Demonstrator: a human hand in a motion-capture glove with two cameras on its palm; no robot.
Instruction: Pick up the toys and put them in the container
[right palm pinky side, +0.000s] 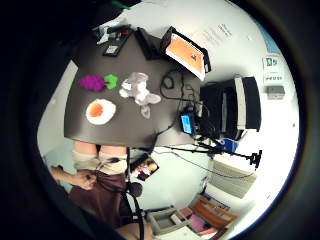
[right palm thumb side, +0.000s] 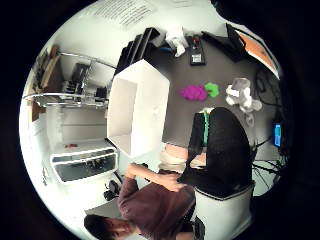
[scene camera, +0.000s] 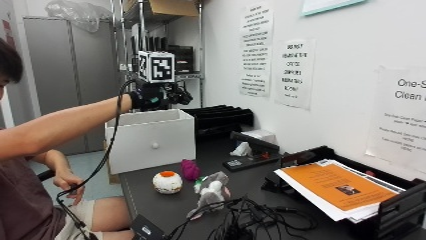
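Three toys are lying on the dark table (scene camera: 160, 210): one egg (scene camera: 167, 182), white with an orange middle, one purple grapes toy (scene camera: 190, 169) with a green leaf, and one grey and white plush (scene camera: 212, 191). The egg is sitting nearest the table's front edge, the grapes are lying just behind it toward the wall, and the plush is standing just beside both, next to a tangle of black cables (scene camera: 243, 222). None of the three is touching another as far as the palm views show.

One white container (scene camera: 150, 140), an open box with a small knob on its front, is standing at the table's end, apart from the toys. In the thumb side palm view its inside is showing bare white walls.

You are holding your right hand (scene camera: 152, 98) raised above the container, arm stretched out from your shoulder. Whether its fingers are curled or straight, I cannot tell. Your bare hand is hanging down beside your lap.

Farther along the table, one black paper tray (scene camera: 373, 200) is holding a stack topped by an orange sheet (scene camera: 333, 184). One black stapler (scene camera: 251, 145) is lying near the wall.
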